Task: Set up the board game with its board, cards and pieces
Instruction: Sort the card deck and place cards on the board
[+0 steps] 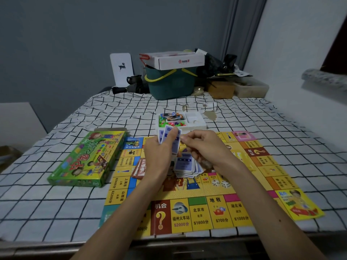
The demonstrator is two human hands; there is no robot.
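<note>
The yellow game board [202, 211] lies flat on the checked cloth. My left hand [159, 156] grips a fan of purple-backed cards [170, 136] above the board's middle. My right hand [202, 147] is beside it with curled fingers whose tips meet the fan's edge. A loose pile of the same purple cards [185, 167] lies on the board below both hands. A red-backed card stack [139, 168] sits left of the pile. Behind the board stands a white tray [195, 121] holding coloured pieces [169, 123].
The green game box [88, 158] lies left of the board. A green basket [170, 83] with a white carton [180, 61] on top stands at the back, along with dark bags and a brown box [221, 89]. The cloth's front edge is near me.
</note>
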